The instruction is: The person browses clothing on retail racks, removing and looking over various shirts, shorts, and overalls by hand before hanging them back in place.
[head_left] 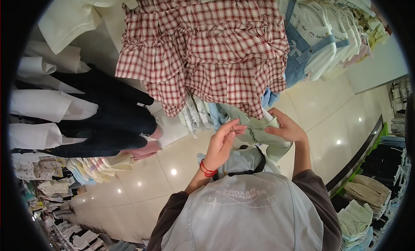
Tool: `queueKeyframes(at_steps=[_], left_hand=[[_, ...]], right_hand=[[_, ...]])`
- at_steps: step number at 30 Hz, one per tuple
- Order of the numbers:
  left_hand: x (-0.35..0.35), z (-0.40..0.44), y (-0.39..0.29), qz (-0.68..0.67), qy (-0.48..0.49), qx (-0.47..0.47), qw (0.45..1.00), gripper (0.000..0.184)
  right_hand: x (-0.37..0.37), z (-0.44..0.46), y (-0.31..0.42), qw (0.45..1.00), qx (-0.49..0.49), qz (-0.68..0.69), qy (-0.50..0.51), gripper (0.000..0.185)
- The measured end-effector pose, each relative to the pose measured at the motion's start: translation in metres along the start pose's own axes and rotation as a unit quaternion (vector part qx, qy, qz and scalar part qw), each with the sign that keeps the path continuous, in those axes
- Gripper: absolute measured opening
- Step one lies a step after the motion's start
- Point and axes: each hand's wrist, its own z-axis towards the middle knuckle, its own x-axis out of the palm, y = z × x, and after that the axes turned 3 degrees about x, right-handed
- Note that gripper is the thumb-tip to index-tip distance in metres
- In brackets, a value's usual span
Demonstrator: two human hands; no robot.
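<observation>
My right hand (pixel 286 126) is closed on the edge of a pale green garment (pixel 279 149), its thumb lying over the cloth. A white piece (pixel 267 115), perhaps a hanger end, shows by those fingers. My left hand (pixel 224 140), with a red cord bracelet (pixel 208 169) at the wrist, is beside the garment's left part. Its thumb and fingers come together in a pinch; whatever is between them is too small to make out. Just above both hands hangs a red-and-white checked ruffled garment (pixel 233 47), covering the top of the green one.
White tops with denim straps (pixel 322 39) hang at the upper right. Black and white clothes (pixel 108 108) hang on the left. Folded trousers (pixel 367 192) lie on a green-edged shelf at the right. Shiny floor tiles (pixel 164 182) show between the racks.
</observation>
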Motion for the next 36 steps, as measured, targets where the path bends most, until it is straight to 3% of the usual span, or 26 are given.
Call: queueKeyframes(at_steps=[6, 12, 18, 21, 30, 36], left_hand=[[-0.004, 0.001, 0.0, 0.026, 0.033, 0.007, 0.999, 0.035], [-0.005, 0.0, -0.003, -0.03, 0.025, -0.057, 0.998, 0.033], [-0.01, 0.002, -0.001, -0.243, 0.019, -0.118, 0.963, 0.031], [-0.007, 0.005, -0.009, -0.258, 0.006, -0.136, 0.956, 0.031], [-0.004, 0.003, -0.004, -0.199, -0.014, -0.076, 0.977, 0.031], [-0.003, 0.002, -0.003, -0.129, -0.064, -0.087, 0.986, 0.02]], right_hand=[[-0.001, 0.001, -0.003, 1.0, 0.0, 0.0, 0.005, 0.043], [0.0, 0.0, 0.005, 1.0, -0.01, 0.013, 0.007, 0.042], [-0.003, 0.0, 0.007, 1.0, 0.011, -0.006, 0.012, 0.042], [-0.003, 0.001, 0.003, 1.0, 0.008, -0.004, 0.011, 0.042], [-0.001, 0.003, -0.006, 1.0, -0.009, 0.023, 0.011, 0.043], [-0.003, 0.002, -0.002, 1.0, -0.007, 0.02, 0.013, 0.044]])
